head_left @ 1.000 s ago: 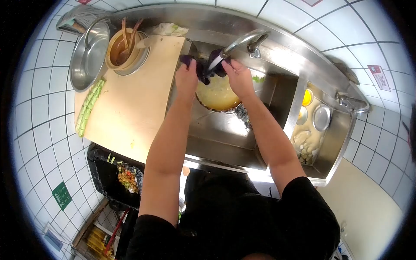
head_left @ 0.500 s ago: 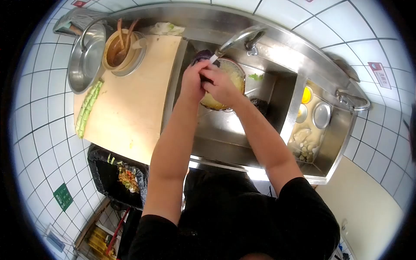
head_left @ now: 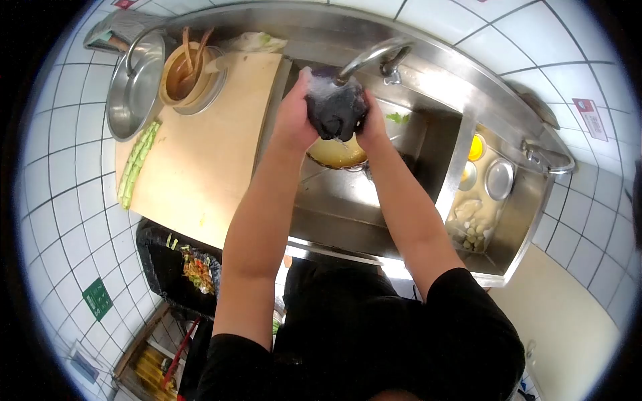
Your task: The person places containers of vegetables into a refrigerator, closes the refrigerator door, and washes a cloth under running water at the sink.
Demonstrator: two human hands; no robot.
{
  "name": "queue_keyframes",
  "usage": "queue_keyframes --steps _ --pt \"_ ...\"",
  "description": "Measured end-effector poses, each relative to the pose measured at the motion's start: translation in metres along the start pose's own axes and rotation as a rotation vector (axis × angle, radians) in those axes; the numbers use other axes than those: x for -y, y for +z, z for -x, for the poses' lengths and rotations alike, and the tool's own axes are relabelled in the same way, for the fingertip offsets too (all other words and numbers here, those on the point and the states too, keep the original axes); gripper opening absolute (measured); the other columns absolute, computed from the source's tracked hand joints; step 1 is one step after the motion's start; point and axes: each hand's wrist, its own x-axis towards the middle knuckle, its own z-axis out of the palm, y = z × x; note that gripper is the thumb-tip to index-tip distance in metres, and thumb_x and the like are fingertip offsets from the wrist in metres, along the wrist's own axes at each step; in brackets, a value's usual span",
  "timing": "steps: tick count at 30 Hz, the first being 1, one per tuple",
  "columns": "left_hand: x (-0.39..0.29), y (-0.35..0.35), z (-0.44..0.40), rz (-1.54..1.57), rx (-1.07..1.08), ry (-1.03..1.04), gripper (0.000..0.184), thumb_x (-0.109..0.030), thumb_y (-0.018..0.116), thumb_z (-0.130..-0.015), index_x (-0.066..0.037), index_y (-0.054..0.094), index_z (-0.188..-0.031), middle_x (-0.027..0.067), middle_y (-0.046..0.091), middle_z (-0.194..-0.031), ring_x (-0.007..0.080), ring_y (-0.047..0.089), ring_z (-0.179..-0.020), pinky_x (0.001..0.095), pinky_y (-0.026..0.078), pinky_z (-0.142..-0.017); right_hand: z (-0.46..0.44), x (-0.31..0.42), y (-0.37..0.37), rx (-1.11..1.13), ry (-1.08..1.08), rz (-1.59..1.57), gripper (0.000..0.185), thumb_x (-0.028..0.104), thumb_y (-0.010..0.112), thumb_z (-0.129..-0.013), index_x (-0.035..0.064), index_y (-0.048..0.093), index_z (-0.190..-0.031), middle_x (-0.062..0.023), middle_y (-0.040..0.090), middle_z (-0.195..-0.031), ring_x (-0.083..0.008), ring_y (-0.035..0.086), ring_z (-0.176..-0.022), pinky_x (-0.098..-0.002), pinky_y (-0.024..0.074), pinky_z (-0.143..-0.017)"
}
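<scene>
Under the curved faucet (head_left: pixel 364 57), a dark wet cloth (head_left: pixel 336 113) is spread between my two hands, with water splashing on its top. My left hand (head_left: pixel 295 113) grips its left side and my right hand (head_left: pixel 372 121) its right side. Below the cloth, in the metal sink (head_left: pixel 334 210), sits a round pan (head_left: pixel 338 155) of yellowish liquid, partly hidden by the cloth and my hands. A green leaf (head_left: pixel 398 117) lies in the sink to the right of my right hand.
Left of the sink is a cutting board (head_left: pixel 200 167) with green stalks (head_left: pixel 138 166), a pot (head_left: pixel 180 80) with wooden utensils, and a metal basin (head_left: pixel 137 87). A black-lined bin (head_left: pixel 160 267) holds scraps. The right-hand basin holds water, a metal bowl (head_left: pixel 498 179) and pale pieces (head_left: pixel 475 234).
My hands held two dark bunches apart, then came together over the cloth. Now they are apart again with the cloth opened between them under the water.
</scene>
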Motion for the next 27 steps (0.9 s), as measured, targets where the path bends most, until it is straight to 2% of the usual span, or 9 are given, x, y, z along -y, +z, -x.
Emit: queue_keyframes --steps 4,5,7,11,14,17,20,25,27 --pt "0.005 -0.044 -0.024 -0.193 -0.210 0.055 0.047 -0.041 0.052 -0.106 0.003 0.064 -0.115 0.0135 0.072 -0.108 0.0237 0.069 -0.096 0.0392 0.054 -0.087 0.023 -0.001 0.023 0.336 0.187 -0.278 0.031 0.031 0.061 -0.099 0.0074 0.069 -0.117 -0.0111 0.073 -0.115 -0.0286 0.069 -0.106 -0.0466 0.0521 -0.101" --pt "0.003 -0.018 -0.014 -0.449 -0.566 0.200 0.055 -0.046 0.054 -0.104 0.007 0.064 -0.115 0.0163 0.072 -0.111 0.0276 0.070 -0.095 0.0417 0.054 -0.086 0.027 -0.001 0.029 0.368 0.184 -0.271 0.030 0.030 0.060 -0.099 0.0070 0.069 -0.117 -0.0108 0.073 -0.115 -0.0284 0.069 -0.106 -0.0465 0.0520 -0.101" --pt "0.017 -0.045 -0.024 -0.832 -0.695 0.336 0.069 -0.050 0.054 -0.102 0.013 0.058 -0.127 0.0282 0.068 -0.120 0.0374 0.065 -0.114 0.0457 0.047 -0.100 0.045 -0.003 0.048 0.386 0.141 -0.227 0.031 0.027 0.058 -0.101 0.0048 0.066 -0.121 -0.0116 0.071 -0.119 -0.0280 0.068 -0.109 -0.0447 0.0523 -0.102" --pt "0.073 -0.056 -0.019 -0.229 -0.354 0.142 0.054 -0.040 0.049 -0.106 0.002 0.057 -0.138 0.0162 0.064 -0.131 0.0265 0.061 -0.119 0.0384 0.044 -0.103 0.019 0.000 0.062 0.290 -0.134 0.073 0.026 0.023 0.057 -0.100 0.0055 0.063 -0.119 -0.0078 0.068 -0.100 -0.0234 0.068 -0.088 -0.0382 0.0575 -0.080" --pt "0.070 0.018 0.014 -0.604 -0.584 0.222 0.053 -0.051 0.047 -0.106 -0.003 0.066 -0.119 0.0102 0.069 -0.108 0.0224 0.064 -0.099 0.0373 0.050 -0.091 0.028 0.015 0.083 0.255 -0.344 0.147 0.035 0.023 0.055 -0.101 0.0060 0.057 -0.132 -0.0065 0.063 -0.103 -0.0199 0.062 -0.089 -0.0355 0.0532 -0.080" --pt "0.036 0.015 -0.004 -0.978 -0.702 0.055 0.049 -0.052 0.052 -0.105 -0.006 0.067 -0.112 0.0085 0.070 -0.102 0.0222 0.066 -0.095 0.0394 0.053 -0.087 0.020 -0.009 0.058 0.356 -0.189 0.251 0.041 0.021 0.057 -0.101 0.0026 0.054 -0.137 -0.0069 0.061 -0.112 -0.0177 0.060 -0.099 -0.0355 0.0509 -0.086" --pt "0.020 -0.031 -0.035 -0.018 -0.411 0.242 0.047 -0.049 0.053 -0.105 -0.005 0.067 -0.113 0.0095 0.071 -0.100 0.0241 0.068 -0.098 0.0405 0.054 -0.087 0.052 -0.013 0.057 0.430 -0.207 0.306 0.038 0.019 0.057 -0.100 0.0025 0.056 -0.134 -0.0065 0.062 -0.113 -0.0170 0.059 -0.103 -0.0360 0.0485 -0.092" --pt "0.042 -0.036 -0.025 0.124 -0.413 0.265 0.036 -0.036 0.059 -0.103 -0.003 0.066 -0.116 0.0106 0.069 -0.111 0.0223 0.068 -0.099 0.0380 0.054 -0.088 0.026 0.000 0.053 0.234 -0.277 -0.043 0.032 0.027 0.058 -0.100 0.0084 0.061 -0.127 -0.0063 0.066 -0.113 -0.0231 0.061 -0.114 -0.0406 0.0474 -0.102" --pt "0.044 -0.006 -0.006 0.190 -0.417 0.245 0.036 -0.031 0.057 -0.104 0.000 0.064 -0.122 0.0120 0.069 -0.119 0.0254 0.066 -0.108 0.0384 0.050 -0.099 0.008 -0.003 0.043 0.234 -0.079 -0.128 0.040 0.036 0.051 -0.104 0.0053 0.061 -0.128 -0.0114 0.067 -0.119 -0.0279 0.064 -0.111 -0.0458 0.0509 -0.101"
